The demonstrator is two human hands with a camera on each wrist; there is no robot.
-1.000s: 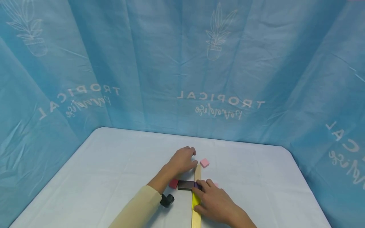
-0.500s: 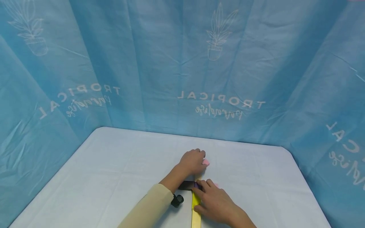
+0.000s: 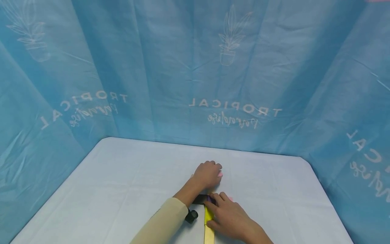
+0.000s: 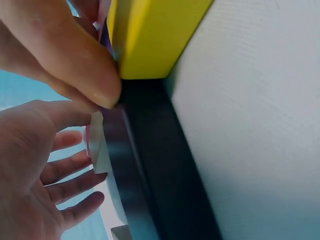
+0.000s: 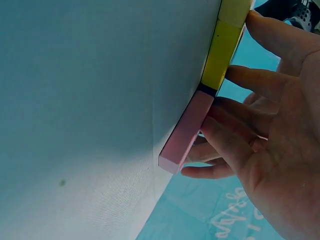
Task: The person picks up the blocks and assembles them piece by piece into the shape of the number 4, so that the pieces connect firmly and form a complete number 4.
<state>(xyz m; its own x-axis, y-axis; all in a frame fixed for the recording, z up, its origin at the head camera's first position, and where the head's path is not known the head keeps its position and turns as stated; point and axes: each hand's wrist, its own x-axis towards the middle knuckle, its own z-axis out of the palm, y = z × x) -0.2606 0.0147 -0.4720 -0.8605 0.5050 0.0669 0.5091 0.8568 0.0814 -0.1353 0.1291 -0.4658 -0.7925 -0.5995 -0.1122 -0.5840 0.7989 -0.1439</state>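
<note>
My left hand [image 3: 208,174] pinches a small pink block [image 3: 220,174] at the far end of a row of blocks; its fingers mostly cover it. In the left wrist view this hand [image 4: 30,165] has its thumb by a cream block [image 4: 101,150]. My right hand [image 3: 228,213] rests along the row, fingertips pressing a yellow block [image 3: 208,216] and a small purple piece [image 3: 209,199]. A black block [image 3: 199,199] lies crosswise on the left, partly under my left wrist. On the right is a pink bar [image 5: 187,132], reaching out from the row.
A pale yellow block [image 3: 209,235] continues the row towards me. The white tabletop [image 3: 131,189] spreads around the blocks. A blue curtain [image 3: 195,74] hangs behind and at both sides. A black wrist camera [image 3: 191,216] sits on my left wrist.
My left hand has moved right to the small pink block and taken hold of it. Its forearm now hides the red block at the left. The right hand has stayed in place.
</note>
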